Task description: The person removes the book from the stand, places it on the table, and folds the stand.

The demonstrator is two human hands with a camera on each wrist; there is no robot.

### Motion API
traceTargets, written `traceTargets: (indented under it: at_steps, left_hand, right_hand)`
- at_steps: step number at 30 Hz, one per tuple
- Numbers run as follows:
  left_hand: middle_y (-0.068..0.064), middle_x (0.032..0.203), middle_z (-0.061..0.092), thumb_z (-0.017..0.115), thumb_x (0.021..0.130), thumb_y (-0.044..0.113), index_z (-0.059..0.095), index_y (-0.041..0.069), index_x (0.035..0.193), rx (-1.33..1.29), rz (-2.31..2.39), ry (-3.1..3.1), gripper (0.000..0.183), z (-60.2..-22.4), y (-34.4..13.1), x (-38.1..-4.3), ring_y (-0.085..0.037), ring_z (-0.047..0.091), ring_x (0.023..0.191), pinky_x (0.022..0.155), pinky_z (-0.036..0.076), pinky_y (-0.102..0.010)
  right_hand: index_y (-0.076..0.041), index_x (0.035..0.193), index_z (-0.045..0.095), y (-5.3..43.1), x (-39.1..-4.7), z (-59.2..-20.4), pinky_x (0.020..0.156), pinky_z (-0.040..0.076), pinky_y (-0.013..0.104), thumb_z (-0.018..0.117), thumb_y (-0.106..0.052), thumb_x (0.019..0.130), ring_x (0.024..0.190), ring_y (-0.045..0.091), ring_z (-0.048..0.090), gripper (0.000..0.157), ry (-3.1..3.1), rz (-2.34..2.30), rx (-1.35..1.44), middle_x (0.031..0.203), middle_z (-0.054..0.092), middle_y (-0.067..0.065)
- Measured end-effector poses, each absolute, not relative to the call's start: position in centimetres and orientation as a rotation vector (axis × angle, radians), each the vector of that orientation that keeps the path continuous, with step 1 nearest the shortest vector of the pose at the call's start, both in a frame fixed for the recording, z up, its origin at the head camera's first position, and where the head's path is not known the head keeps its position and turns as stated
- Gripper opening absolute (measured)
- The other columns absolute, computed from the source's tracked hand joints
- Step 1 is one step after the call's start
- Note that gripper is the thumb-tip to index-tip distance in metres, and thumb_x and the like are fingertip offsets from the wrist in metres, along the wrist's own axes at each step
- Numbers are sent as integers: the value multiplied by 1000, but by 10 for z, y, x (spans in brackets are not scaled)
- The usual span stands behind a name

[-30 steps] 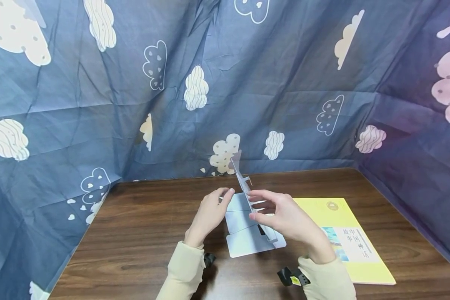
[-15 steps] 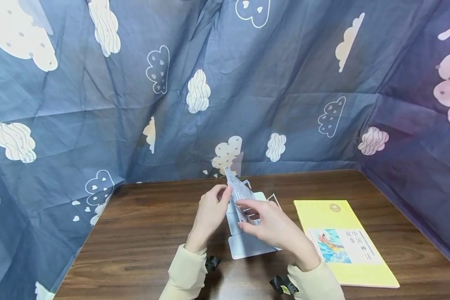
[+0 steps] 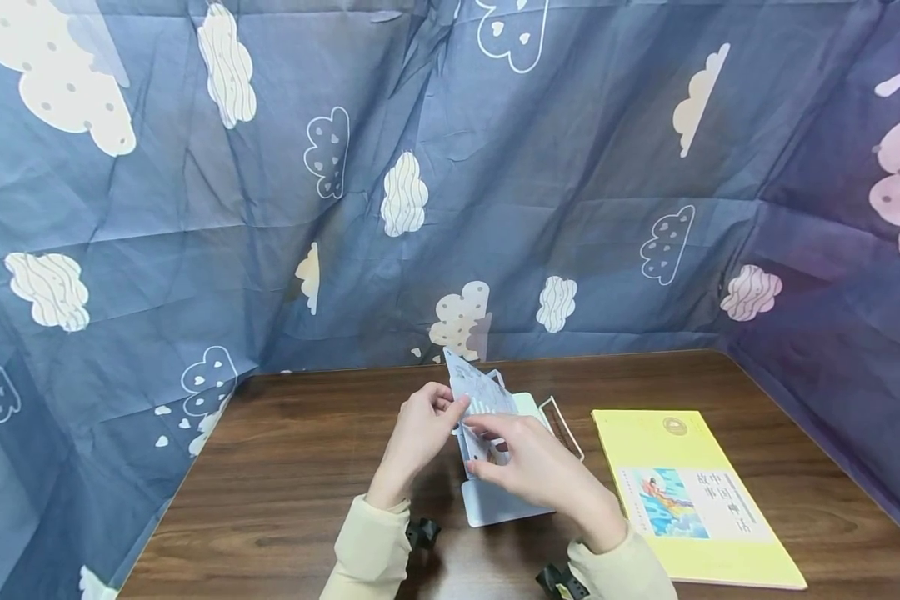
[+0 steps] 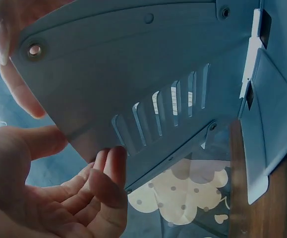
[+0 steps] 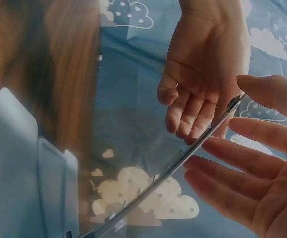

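Observation:
A pale blue-white folding book stand (image 3: 474, 387) is on the table, its slotted panel raised at a steep tilt above the flat base (image 3: 495, 504). My left hand (image 3: 418, 429) pinches the panel's left edge; in the left wrist view the thumb and fingers of that left hand (image 4: 74, 183) lie on either side of the panel (image 4: 148, 64). Across from it, my right hand (image 3: 536, 462) holds the panel near its lower edge. The right wrist view shows the right thumb at the edge of the thin panel (image 5: 168, 171), with its fingers along the near face.
A yellow book (image 3: 697, 500) with a picture on its cover lies right of the stand. From the stand's right side a white wire support (image 3: 566, 429) sticks out. Behind the brown wooden table (image 3: 285, 483) hangs a blue cloud-print curtain (image 3: 360, 275).
The raised panel has swung left, showing its slotted face. My right hand has moved left with it, and my left hand has come onto its edge. The wire support has come into sight.

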State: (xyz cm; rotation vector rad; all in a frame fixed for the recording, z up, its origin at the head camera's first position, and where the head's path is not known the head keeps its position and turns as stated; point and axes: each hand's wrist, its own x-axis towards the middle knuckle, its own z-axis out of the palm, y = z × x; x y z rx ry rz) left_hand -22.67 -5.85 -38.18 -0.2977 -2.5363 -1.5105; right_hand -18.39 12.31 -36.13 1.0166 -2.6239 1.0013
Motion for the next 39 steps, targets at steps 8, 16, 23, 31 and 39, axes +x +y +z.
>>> traceTargets:
  at_steps: [8,16,23,31,39]
  left_hand:
    - [0,68,60,67,92,29,61,4,89,-276,-1486,-2580,26,-384,-64,-233,-10,54,57,58,45,-30]
    - [1,63,60,67,89,21,61,8,84,-262,-1423,-2636,16,-382,-72,-232,-11,56,55,57,44,-30]
    - [3,61,58,67,87,23,60,10,84,-241,-1377,-2703,15,-387,-76,-230,-12,55,56,57,43,-31]
    - [3,60,58,68,87,23,60,10,83,-246,-1322,-2738,15,-386,-81,-229,-12,54,55,56,42,-31]
    - [5,59,55,69,86,25,59,12,79,-254,-1226,-2782,18,-385,-82,-228,-13,51,55,56,41,-31]
  right_hand:
    - [-5,124,65,121,-188,-364,79,53,37,76,-26,87,92,14,65,44,-2617,952,1085,115,68,2]
    - [-4,126,63,121,-189,-364,83,52,36,73,-26,89,97,17,67,44,-2654,931,1102,115,69,6]
    - [-4,126,63,129,-189,-366,79,54,38,71,-20,89,95,22,68,41,-2723,938,1028,112,70,8]
    - [-4,128,62,140,-195,-368,79,53,38,70,-22,91,95,23,68,43,-2752,937,979,111,69,10]
    - [-8,124,64,160,-204,-374,77,54,39,73,-22,88,90,23,69,40,-2754,943,843,104,70,7]
